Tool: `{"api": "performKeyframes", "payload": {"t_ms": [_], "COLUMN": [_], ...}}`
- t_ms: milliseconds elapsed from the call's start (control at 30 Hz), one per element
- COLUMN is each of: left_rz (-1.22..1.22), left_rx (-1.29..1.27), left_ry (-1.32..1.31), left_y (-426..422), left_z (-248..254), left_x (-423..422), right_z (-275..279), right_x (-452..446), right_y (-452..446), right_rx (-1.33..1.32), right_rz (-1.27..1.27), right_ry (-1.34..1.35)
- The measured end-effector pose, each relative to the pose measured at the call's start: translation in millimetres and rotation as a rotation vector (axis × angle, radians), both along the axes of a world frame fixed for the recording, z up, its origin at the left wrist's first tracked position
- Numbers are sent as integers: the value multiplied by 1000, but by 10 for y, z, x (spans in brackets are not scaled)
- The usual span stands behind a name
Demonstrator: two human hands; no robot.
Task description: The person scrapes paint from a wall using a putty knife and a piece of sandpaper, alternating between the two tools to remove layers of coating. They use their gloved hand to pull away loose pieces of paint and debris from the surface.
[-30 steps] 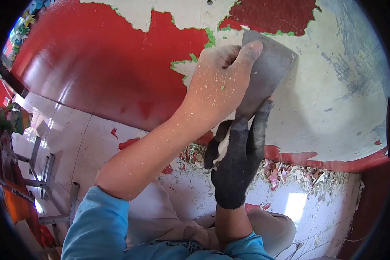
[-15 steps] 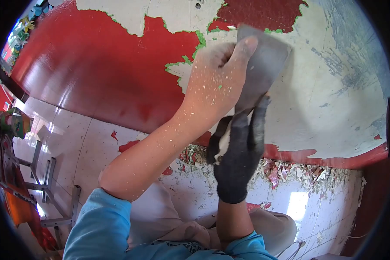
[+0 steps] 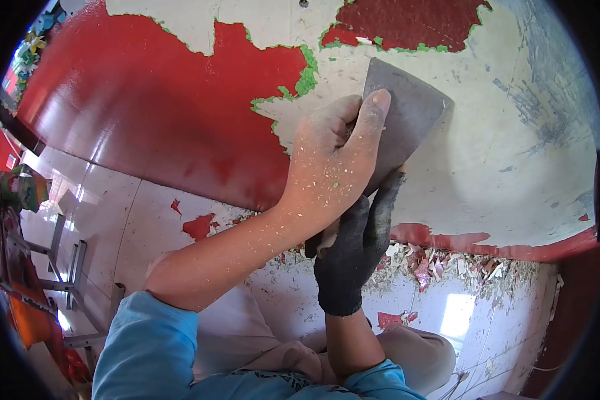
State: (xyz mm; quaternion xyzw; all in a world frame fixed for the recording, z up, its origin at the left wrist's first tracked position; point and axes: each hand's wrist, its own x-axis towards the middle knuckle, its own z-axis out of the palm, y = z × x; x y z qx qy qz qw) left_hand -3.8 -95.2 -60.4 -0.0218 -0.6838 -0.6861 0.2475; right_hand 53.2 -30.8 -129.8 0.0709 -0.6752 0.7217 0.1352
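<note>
A wide grey scraper [image 3: 412,110] is angled up in front of the wall, its broad edge pointing to the upper right. My bare left hand [image 3: 333,147], flecked with paint crumbs, clasps the blade's left side with the thumb on its face. Lower down, my right hand [image 3: 352,257] in a black glove is wrapped round the handle, which is mostly hidden, with fingers stretched along the blade's underside. Behind the tool is the wall's pale stripped area [image 3: 500,177]; whether the blade touches it I cannot tell. Glossy red paint [image 3: 173,113] covers the left side, with green ragged edges.
A darker red patch [image 3: 410,23] remains at the top. Paint chips [image 3: 440,267] lie heaped along the wall's foot on the white tiled floor [image 3: 173,247]. A metal-framed object [image 3: 73,287] stands at the left. My bent knee [image 3: 420,350] is at the lower right.
Both hands and the scraper have shifted down the view, toward me. The gloved hand has also moved slightly left. Both hands keep their hold.
</note>
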Motion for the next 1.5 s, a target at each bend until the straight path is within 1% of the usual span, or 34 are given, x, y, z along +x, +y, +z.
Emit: {"api": "performKeyframes", "payload": {"t_ms": [33, 100, 167, 200, 233, 267, 333, 367, 400, 467, 500, 533, 600, 633, 700, 733, 800, 833, 867, 933, 967, 1033, 1167, 1267, 1333, 1367, 1433, 1500], "left_rz": [-22, -32, -38, -19, 2, 6, -12, -14, -22, 89, 98, 50, 44, 42, -35, -45, -79, -114, -113, -69, -64, -59, 0, -36, -114, -111, -109, -125], "left_rx": [-51, -90, -125, -118, -110, -110, -89, -25, -21, -170, -238, -175, -273, -274, -161, -160, 34, -69, -66, -57, -56, 43, -10, -4, 30, 30, -20, 13], "left_ry": [-30, -75, -122, -54, 10, 7, 117, 101, 93, 7, 73, 54, 100, 93, 26, 22, 6, -64, -61, -258, -257, 63, 45, 48, -64, -63, -99, -99], "left_y": [-41, -119, -139, -118, -113, -141, -218, -243, -225, -200, -186, -159, -162, -164, -143, -119, -77, -159, -159, -150, -141, -103, -92, -110, -141, -150, -163, -161], "left_z": [31, 183, 222, 202, 191, 188, 353, 458, 446, 468, 345, 224, 73, 30, -11, -9, 28, 35, 63, 177, 132, 44, 49, 68, 103, 129, 167, 160], "left_x": [22, 59, 32, -7, -31, -50, -47, -44, -17, 46, 22, 0, -50, -57, -65, -56, -33, -23, 0, 77, 37, -62, -37, -21, 15, 22, 33, 7], "right_z": [22, 142, 313, 360, 355, 409, 565, 579, 549, 482, 449, 434, 355, 301, 200, 157, 96, 76, 61, 53, 61, 87, 118, 171, 190, 222, 296, 327], "right_x": [3, 10, -1, -23, -34, -41, -64, -133, -117, -144, -72, -82, -83, -66, -30, -18, -19, -25, -31, -42, -49, -55, -58, -36, -2, 17, 49, 35], "right_y": [-1, 1, 18, 14, -28, -7, 100, 134, 113, 11, 49, 33, -1, -13, -31, -36, -44, -51, -59, -75, -75, -60, -22, 11, 27, 28, 34, 32], "right_rx": [-2, -332, -280, -228, -313, -313, -347, -170, -167, -358, -169, -171, -187, -196, -213, -220, -229, -232, -236, -245, -245, -268, -202, -181, -190, -191, -272, -253], "right_rz": [-1, 173, 133, 89, 74, 78, 231, 209, 201, 189, 151, 160, 167, 164, 144, 131, 110, 105, 104, 108, 113, 101, 83, 90, 110, 113, 118, 100], "right_ry": [0, -20, -42, -66, -58, -61, 40, 168, 160, 133, 48, 62, 61, 49, 25, 17, 13, 13, 12, 6, 6, -12, -22, -19, -6, -6, -70, -68]}}
